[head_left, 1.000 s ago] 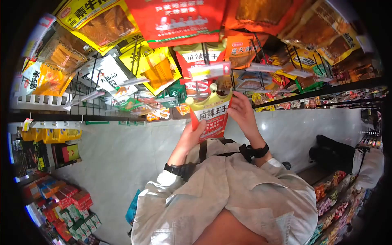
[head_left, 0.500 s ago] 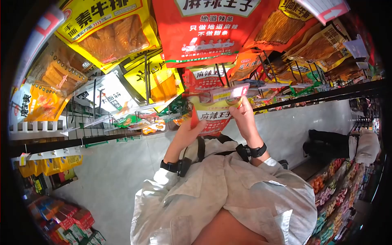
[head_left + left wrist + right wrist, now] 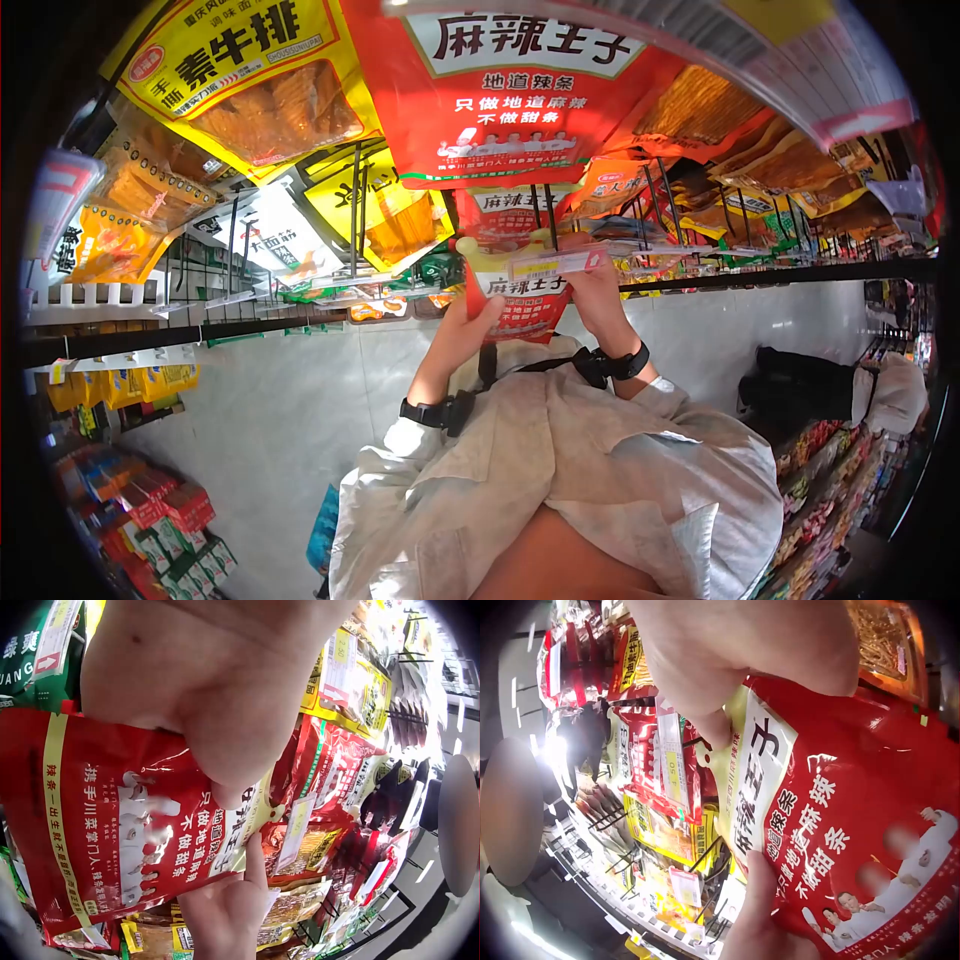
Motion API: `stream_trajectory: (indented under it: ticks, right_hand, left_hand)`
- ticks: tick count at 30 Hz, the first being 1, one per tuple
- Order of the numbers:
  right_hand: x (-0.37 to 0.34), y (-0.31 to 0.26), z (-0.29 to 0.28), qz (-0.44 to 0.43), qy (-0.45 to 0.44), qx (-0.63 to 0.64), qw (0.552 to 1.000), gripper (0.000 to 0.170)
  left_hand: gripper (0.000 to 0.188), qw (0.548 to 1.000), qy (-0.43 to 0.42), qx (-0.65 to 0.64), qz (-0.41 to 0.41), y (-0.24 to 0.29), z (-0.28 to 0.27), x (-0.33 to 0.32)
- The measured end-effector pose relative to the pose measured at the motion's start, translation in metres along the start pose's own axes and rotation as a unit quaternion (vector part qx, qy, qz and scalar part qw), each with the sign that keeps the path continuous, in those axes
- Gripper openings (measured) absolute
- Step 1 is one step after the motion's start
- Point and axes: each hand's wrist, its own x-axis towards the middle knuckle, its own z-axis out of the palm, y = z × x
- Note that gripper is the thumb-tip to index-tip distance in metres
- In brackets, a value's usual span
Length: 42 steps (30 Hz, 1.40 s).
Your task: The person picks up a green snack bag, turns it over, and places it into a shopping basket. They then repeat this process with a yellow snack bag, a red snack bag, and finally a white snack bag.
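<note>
A red snack bag [image 3: 520, 318] with a pale gold, crown-shaped top and white lettering is held in front of the person's waist. My left hand [image 3: 462, 332] grips its left edge, thumb lying on the front. At the upper right edge, my right hand [image 3: 600, 300] pinches the bag near its top; a price tag [image 3: 560, 262] overlaps the fingertips in the head view. In the left wrist view the bag's front [image 3: 112, 817] spreads below the left hand [image 3: 202, 690]. The right wrist view shows the right hand [image 3: 750, 652] over the gold top edge.
A larger-looking red bag [image 3: 520, 95] of the same design hangs on the rack ahead, beside a yellow bag [image 3: 260, 90]. Wire hooks and a dark shelf rail [image 3: 760, 272] stick out close to the hands. Another person's dark-clothed legs [image 3: 795, 385] show at right.
The hanging bags sit lower and look larger in the head view. A price tag now overlaps the held bag's top and the right fingertips. Both hands keep hold of the bag.
</note>
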Motion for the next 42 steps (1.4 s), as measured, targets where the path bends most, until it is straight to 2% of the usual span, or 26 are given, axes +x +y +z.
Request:
stream_trajectory:
  ticks: [1, 4, 7, 10, 13, 14, 17, 18, 21, 22, 25, 28, 35, 37, 38, 40, 42]
  right_hand:
    - [0.003, -0.001, -0.001, -0.016, -0.011, -0.003, 1.0, 0.023]
    - [0.01, 0.002, -0.006, 0.025, -0.008, 0.015, 1.0, 0.023]
    - [0.016, 0.002, -0.009, 0.018, -0.015, -0.003, 1.0, 0.024]
    - [0.022, -0.002, -0.01, 0.001, -0.022, -0.049, 0.999, 0.019]
    - [0.034, -0.009, -0.007, -0.028, -0.01, -0.172, 0.985, 0.02]
    - [0.037, -0.008, -0.007, -0.017, -0.011, -0.129, 0.991, 0.024]
    - [0.043, -0.003, -0.006, -0.014, -0.004, -0.031, 0.999, 0.036]
    - [0.044, -0.003, -0.004, -0.034, 0.007, -0.022, 0.999, 0.039]
    - [0.045, 0.016, -0.014, -0.068, 0.037, -0.05, 0.996, 0.046]
    - [0.044, 0.018, -0.017, -0.075, 0.047, -0.069, 0.994, 0.048]
    - [0.036, 0.017, -0.03, -0.002, 0.018, -0.087, 0.996, 0.045]
    - [0.026, 0.017, -0.044, 0.058, -0.003, -0.085, 0.995, 0.039]
    - [-0.002, 0.024, -0.045, 0.163, -0.056, -0.11, 0.979, 0.023]
    - [-0.01, 0.048, -0.06, 0.209, -0.083, -0.123, 0.967, 0.023]
    - [-0.015, 0.067, -0.073, 0.206, -0.097, -0.161, 0.96, 0.024]
    - [-0.026, 0.119, -0.11, 0.198, -0.123, -0.236, 0.943, 0.026]
    - [-0.052, 0.16, -0.145, 0.207, -0.096, -0.34, 0.912, 0.028]
  left_hand:
    - [0.038, 1.0, 0.002, -0.001, 0.011, -0.001, 0.001, 0.001]
    - [0.039, 1.0, 0.001, -0.007, 0.029, 0.001, 0.003, 0.004]
    - [0.038, 1.0, -0.003, -0.014, 0.02, 0.004, 0.005, 0.005]
    - [0.038, 1.0, 0.015, -0.025, 0.008, 0.006, 0.009, 0.007]
    - [0.037, 0.998, 0.057, 0.011, 0.007, 0.019, 0.012, 0.019]
    - [0.037, 0.997, 0.073, 0.03, 0.006, 0.024, 0.013, 0.023]
    - [0.037, 0.996, 0.083, -0.023, -0.007, 0.015, 0.002, 0.054]
    - [0.036, 0.995, 0.096, 0.016, -0.019, 0.012, -0.003, 0.066]
    - [0.037, 0.988, 0.132, 0.023, 0.078, 0.016, -0.001, 0.087]
    - [0.037, 0.986, 0.135, 0.071, 0.074, 0.02, -0.002, 0.089]
    - [0.038, 0.984, 0.131, 0.091, 0.079, 0.016, -0.004, 0.095]
    - [0.034, 0.963, 0.181, 0.111, 0.167, -0.003, 0.0, 0.095]
    - [0.035, 0.96, 0.2, 0.099, 0.167, -0.006, -0.011, 0.055]
    - [0.034, 0.955, 0.214, 0.12, 0.168, -0.027, -0.026, 0.051]
    - [0.031, 0.977, 0.168, 0.018, 0.126, -0.015, -0.026, 0.038]
    - [0.027, 0.988, 0.12, 0.029, 0.09, -0.022, -0.043, 0.029]
    - [0.021, 0.994, 0.091, 0.007, 0.052, -0.035, -0.053, 0.022]
